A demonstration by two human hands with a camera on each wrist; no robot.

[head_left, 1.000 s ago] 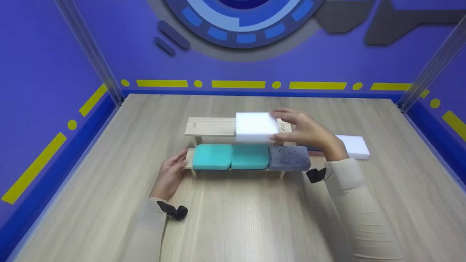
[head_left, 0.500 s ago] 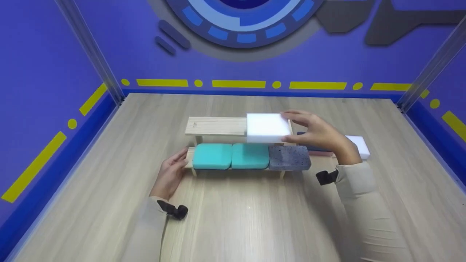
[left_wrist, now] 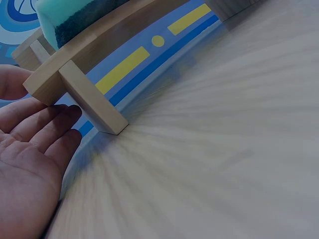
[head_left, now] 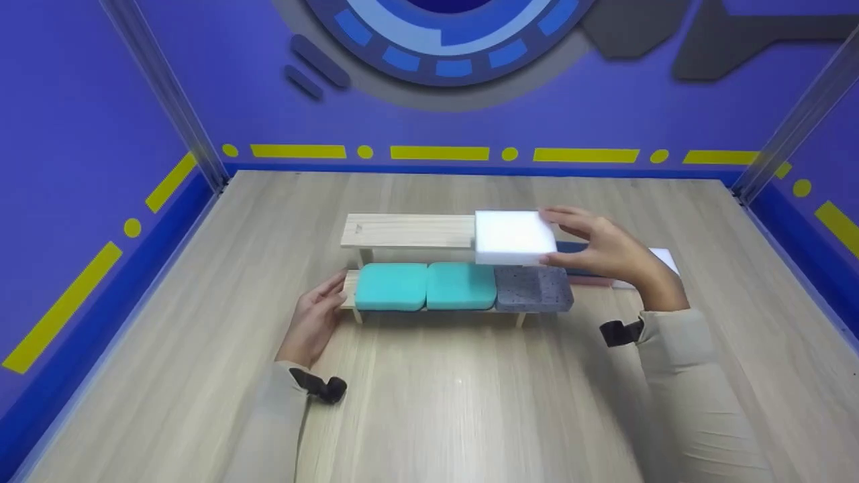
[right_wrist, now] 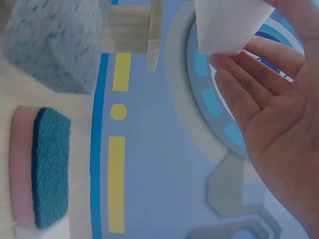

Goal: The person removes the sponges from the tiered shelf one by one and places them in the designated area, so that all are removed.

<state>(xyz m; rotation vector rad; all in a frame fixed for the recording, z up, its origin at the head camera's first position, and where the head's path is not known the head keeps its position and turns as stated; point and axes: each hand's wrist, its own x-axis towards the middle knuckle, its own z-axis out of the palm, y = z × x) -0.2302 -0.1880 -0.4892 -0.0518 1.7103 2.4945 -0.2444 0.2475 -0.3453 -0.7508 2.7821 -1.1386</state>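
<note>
My left hand (head_left: 314,318) grips the left end of the low wooden rack (head_left: 350,288), thumb on top and fingers underneath in the left wrist view. On that front board stand two teal sponges (head_left: 391,287) (head_left: 462,286), side by side, then a grey speckled block (head_left: 535,290). One teal sponge (left_wrist: 82,15) shows a dark scouring underside. With thumb and fingertips my right hand (head_left: 607,251) holds a white sponge block (head_left: 513,235) over the right end of the raised rear board (head_left: 409,230). In the right wrist view a gap separates the white block (right_wrist: 232,25) from that board (right_wrist: 155,35).
Right of the rack, partly behind my right hand, lies a pink sponge with a dark blue-green scouring side (right_wrist: 52,167). A second white block (head_left: 664,260) lies next to it. Blue printed panels (head_left: 429,121) wall the wooden table (head_left: 463,416) at back and sides.
My right hand has moved to the right with the white sponge block, from the middle of the rear board toward its right end. The left hand has stayed in place.
</note>
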